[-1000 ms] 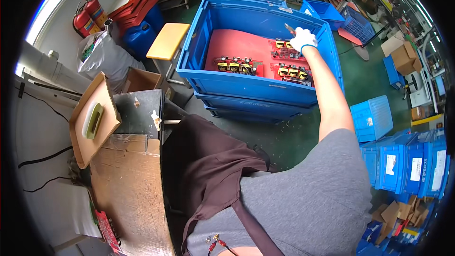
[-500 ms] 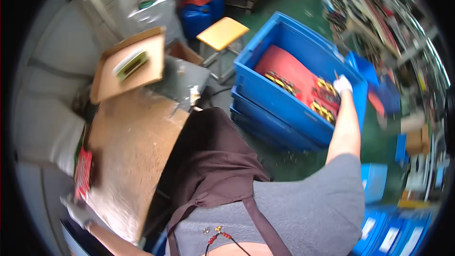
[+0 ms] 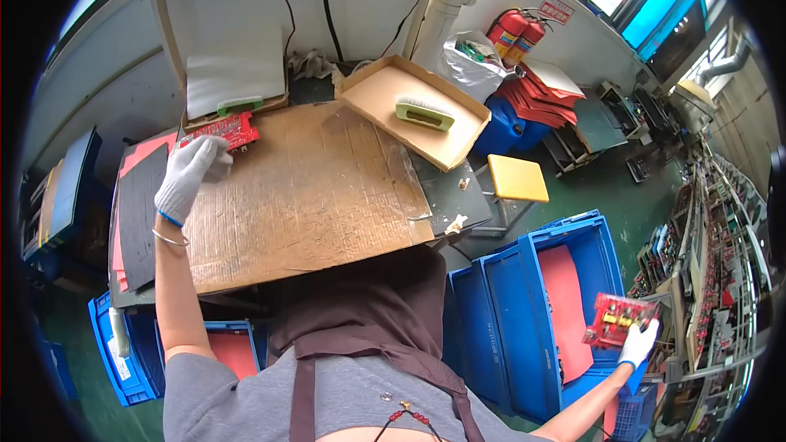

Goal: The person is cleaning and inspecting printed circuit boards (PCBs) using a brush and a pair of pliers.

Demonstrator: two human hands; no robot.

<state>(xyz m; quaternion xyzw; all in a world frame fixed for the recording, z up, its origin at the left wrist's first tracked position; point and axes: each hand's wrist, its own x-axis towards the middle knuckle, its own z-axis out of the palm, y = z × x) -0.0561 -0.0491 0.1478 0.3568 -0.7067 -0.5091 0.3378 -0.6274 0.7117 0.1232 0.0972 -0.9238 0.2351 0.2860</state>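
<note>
Two red circuit boards: one (image 3: 219, 131) at desk's far-left edge on the cardboard sheet (image 3: 311, 188), L gloved hand (image 3: 190, 176) curled w/ fingers touching it, the other (image 3: 616, 319) pinched in R gloved hand (image 3: 637, 345) above one blue crate (image 3: 532, 319), R hand's fingers partly hidden behind board.

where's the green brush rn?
In the head view, the green brush lies inside the shallow cardboard tray at the far right end of the workbench, right of the cardboard sheet and near the white pipe.
</note>
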